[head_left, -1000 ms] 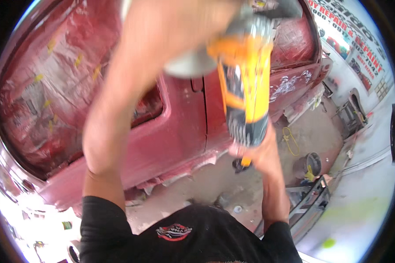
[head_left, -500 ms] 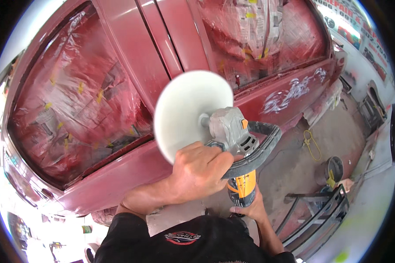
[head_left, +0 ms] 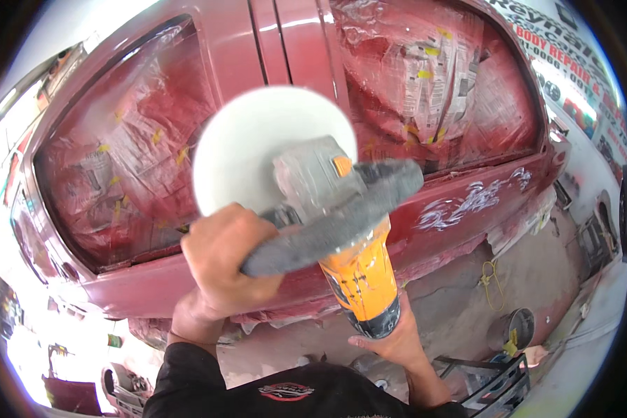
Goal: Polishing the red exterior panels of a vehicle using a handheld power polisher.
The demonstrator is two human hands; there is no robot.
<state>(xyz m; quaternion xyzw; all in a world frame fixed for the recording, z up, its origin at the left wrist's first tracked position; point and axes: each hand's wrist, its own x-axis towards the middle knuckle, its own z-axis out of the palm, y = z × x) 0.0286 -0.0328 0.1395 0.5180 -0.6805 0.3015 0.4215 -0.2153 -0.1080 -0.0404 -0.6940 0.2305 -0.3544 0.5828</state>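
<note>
An orange and grey power polisher [head_left: 361, 282] with a round white pad [head_left: 247, 143] is held in front of a red car body [head_left: 425, 226]. The pad looks blurred, as if spinning, and overlaps the pillar between the two window openings; contact with the paint cannot be made out. My left hand [head_left: 226, 258] is closed round the left side of the black loop handle [head_left: 327, 233]. Behind the orange body, my right hand [head_left: 397, 334] grips the dark rear end. White smears of compound [head_left: 474, 202] streak the panel under the right window.
Red-oversprayed newspaper and plastic masking [head_left: 432, 76] fills both window openings. On the floor at right lie a yellow cord [head_left: 493, 282], a bucket [head_left: 517, 329] and a dark metal frame [head_left: 494, 386]. A bannered wall [head_left: 571, 70] stands at far right.
The polisher has moved left and come nearer the camera, with both hands still on it. My left hand has gone left and up. The car appears shifted to the right in view.
</note>
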